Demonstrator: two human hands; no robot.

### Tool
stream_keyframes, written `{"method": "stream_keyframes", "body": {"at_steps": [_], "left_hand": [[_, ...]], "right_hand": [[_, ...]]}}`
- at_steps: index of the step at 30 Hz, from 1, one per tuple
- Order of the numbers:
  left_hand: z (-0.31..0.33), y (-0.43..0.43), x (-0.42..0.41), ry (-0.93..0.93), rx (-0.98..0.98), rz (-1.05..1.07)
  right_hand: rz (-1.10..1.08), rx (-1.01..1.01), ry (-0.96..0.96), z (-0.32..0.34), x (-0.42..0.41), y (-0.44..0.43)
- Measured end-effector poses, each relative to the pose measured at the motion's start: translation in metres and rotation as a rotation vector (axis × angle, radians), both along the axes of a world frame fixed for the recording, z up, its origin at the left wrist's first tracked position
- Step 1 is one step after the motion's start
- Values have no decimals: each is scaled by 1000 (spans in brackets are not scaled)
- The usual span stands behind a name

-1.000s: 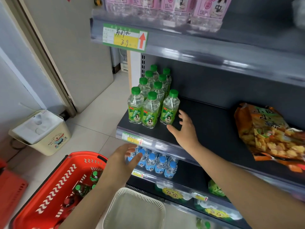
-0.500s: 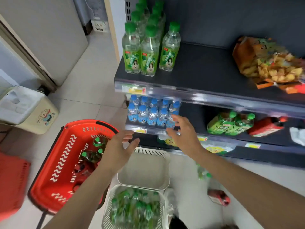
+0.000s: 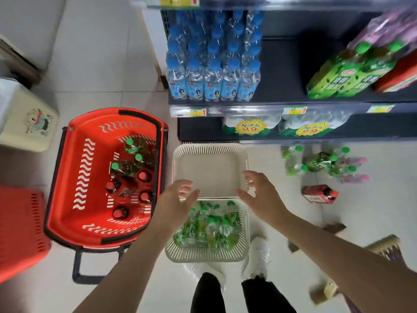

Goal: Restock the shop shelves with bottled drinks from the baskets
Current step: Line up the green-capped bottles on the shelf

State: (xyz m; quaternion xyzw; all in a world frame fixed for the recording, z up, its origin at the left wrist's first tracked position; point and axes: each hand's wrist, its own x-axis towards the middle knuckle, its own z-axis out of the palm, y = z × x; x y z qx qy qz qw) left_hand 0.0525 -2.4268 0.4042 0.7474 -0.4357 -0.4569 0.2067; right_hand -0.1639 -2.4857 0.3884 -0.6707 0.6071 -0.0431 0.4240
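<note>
Green-capped bottles [image 3: 207, 224] lie jumbled in the cream basket [image 3: 203, 256] on the floor [image 3: 112, 75], beneath the left hand [image 3: 178, 199] and right hand [image 3: 259, 195] — fingers [image 3: 184, 184] spread, holding nothing — so a hasty grab into that slick heap could fumble one.

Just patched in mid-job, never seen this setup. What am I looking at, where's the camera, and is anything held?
No machine: a person works bare-handed, and the one camera sits on their head, looking down. The left hand and right hand hover open, holding nothing, above two white floor baskets: the empty basket and the nearer basket full of green-capped bottles. A red basket on the left holds more bottles. Blue-capped bottles stand on the shelf ahead.
</note>
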Motion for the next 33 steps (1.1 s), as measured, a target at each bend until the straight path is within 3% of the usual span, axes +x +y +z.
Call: {"method": "stream_keyframes", "body": {"at_steps": [8, 18, 24, 28, 33], "left_hand": [[-68, 30, -15, -79, 46, 6], [-170, 53, -59, -343, -88, -182], [-285, 89, -70, -702, 49, -708], [-364, 107, -60, -730, 63, -921], [-424, 104, -46, -608, 71, -1007]], "right_hand": [[75, 33, 71, -78, -30, 25], [280, -148, 67, -168, -56, 31], [527, -100, 161, -270, -49, 67], [695, -6, 273, -349, -33, 82], [892, 226, 400, -419, -24, 72]]}}
